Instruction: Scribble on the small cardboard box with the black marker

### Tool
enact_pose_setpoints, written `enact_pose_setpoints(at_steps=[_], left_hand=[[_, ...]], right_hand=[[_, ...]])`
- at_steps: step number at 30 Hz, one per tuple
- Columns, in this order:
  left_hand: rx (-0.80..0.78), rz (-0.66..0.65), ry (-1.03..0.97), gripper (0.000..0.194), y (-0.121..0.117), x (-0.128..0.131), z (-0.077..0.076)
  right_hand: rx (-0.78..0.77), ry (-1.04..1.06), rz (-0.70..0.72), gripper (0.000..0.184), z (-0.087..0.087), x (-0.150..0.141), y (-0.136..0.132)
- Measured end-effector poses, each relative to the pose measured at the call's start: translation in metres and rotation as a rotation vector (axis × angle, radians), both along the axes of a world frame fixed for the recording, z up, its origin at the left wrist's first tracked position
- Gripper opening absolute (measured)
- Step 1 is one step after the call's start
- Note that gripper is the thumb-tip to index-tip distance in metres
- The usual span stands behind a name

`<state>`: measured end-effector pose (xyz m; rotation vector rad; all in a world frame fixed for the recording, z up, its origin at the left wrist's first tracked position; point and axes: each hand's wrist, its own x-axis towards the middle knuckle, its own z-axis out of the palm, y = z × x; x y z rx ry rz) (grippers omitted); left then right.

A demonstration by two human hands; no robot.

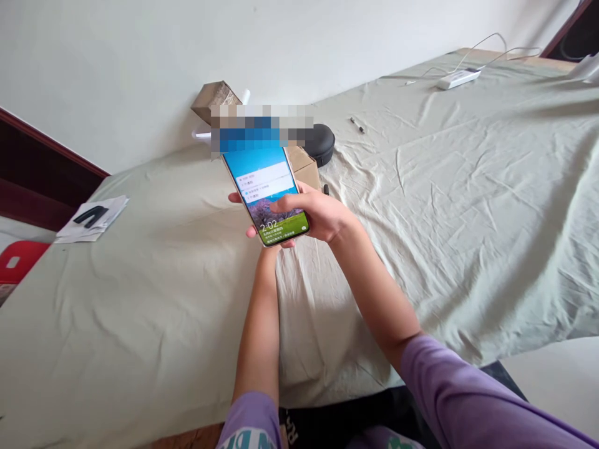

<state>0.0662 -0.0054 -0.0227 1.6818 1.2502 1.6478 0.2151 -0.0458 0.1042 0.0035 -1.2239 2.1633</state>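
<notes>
A smartphone (269,187) with a lit screen is held up above a table covered in a pale green sheet (444,206). My left hand (248,224) is under and behind the phone, mostly hidden, with fingertips showing at its left edge, gripping it. My right hand (316,215) holds the phone's lower right side, its thumb lying across the screen. The top of the phone is blurred out.
Behind the phone stand cardboard boxes (215,100) and a black oval case (321,143). A pen (357,125) lies farther back, a white power strip (458,78) with cables at the far right. Papers with a black object (91,218) lie at the left edge, with a red thing (19,259) beside them.
</notes>
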Motion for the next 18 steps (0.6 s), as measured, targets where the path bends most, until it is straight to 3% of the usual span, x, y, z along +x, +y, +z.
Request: enact_pose_setpoints(at_steps=[7,10,14,16,18], left_hand=[[-0.075,0.029,0.009,0.095,-0.022,-0.005,0.023],[-0.099,0.060,0.024,0.071,-0.021,-0.009,0.027],[-0.134,0.005,0.060,0.014,-0.019,-0.018,0.020],[-0.134,-0.019,0.066,0.019,-0.018,-0.022,0.012],[-0.134,-0.042,0.071,0.009,-0.017,-0.024,0.002]], right_hand=[[0.028,-0.070,-0.025,0.061,0.001,-0.003,-0.003],[0.048,-0.044,0.003,0.057,-0.002,-0.003,-0.001],[0.022,-0.015,0.042,0.054,-0.003,0.000,0.002],[0.017,-0.015,0.057,0.054,-0.003,0.000,0.003],[0.016,-0.012,0.059,0.054,-0.003,-0.001,0.004]])
